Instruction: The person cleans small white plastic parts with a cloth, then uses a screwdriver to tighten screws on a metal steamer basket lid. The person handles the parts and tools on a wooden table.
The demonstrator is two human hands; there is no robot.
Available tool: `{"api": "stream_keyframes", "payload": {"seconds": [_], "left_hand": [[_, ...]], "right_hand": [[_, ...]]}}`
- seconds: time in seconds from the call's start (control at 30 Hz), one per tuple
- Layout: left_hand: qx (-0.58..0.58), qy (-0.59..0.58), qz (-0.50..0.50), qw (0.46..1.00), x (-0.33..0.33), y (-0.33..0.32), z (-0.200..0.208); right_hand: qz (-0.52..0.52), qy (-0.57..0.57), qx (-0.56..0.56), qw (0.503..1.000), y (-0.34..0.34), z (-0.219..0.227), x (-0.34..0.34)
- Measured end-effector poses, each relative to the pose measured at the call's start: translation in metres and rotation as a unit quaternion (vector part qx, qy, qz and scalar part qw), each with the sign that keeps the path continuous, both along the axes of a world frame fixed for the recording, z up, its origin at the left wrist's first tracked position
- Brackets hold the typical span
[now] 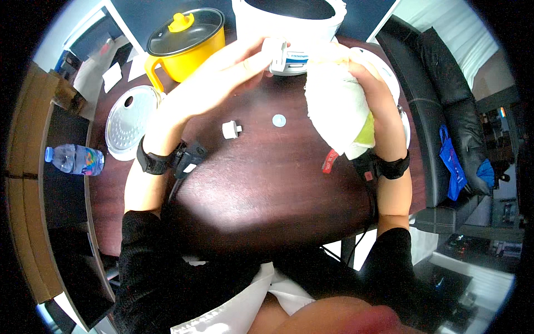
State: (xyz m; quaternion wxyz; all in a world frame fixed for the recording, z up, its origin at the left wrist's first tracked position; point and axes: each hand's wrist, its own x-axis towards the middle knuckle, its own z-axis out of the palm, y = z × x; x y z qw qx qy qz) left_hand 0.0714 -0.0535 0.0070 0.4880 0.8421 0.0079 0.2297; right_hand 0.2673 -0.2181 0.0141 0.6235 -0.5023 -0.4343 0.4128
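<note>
A white tub-shaped appliance with a dark inside stands at the far edge of the table, a small panel jutting from its front. My left hand reaches to that panel, its fingers closed against the panel's left side. My right hand grips a bunched white cloth, which has a green patch and a red tag at its lower end. The cloth's upper part is against the appliance's front, to the right of the panel. Its contact with the surface is partly hidden by glare.
A yellow pot with a glass lid stands at the back left, near a perforated round lid. On the table lie a small white fitting and a pale blue disc. A water bottle is further left; a black sofa stands right.
</note>
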Motion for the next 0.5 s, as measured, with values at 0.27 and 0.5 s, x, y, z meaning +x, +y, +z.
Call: {"api": "stream_keyframes", "payload": {"seconds": [0.27, 0.5], "left_hand": [[-0.038, 0.116, -0.016, 0.992, -0.009, 0.018, 0.011], [0.035, 0.194, 0.053, 0.979, -0.008, 0.006, 0.012]], "right_hand": [[-0.088, -0.700, -0.004, 0.708, 0.012, -0.049, 0.060], [-0.026, -0.718, -0.207, 0.664, 0.014, -0.062, 0.068]]}}
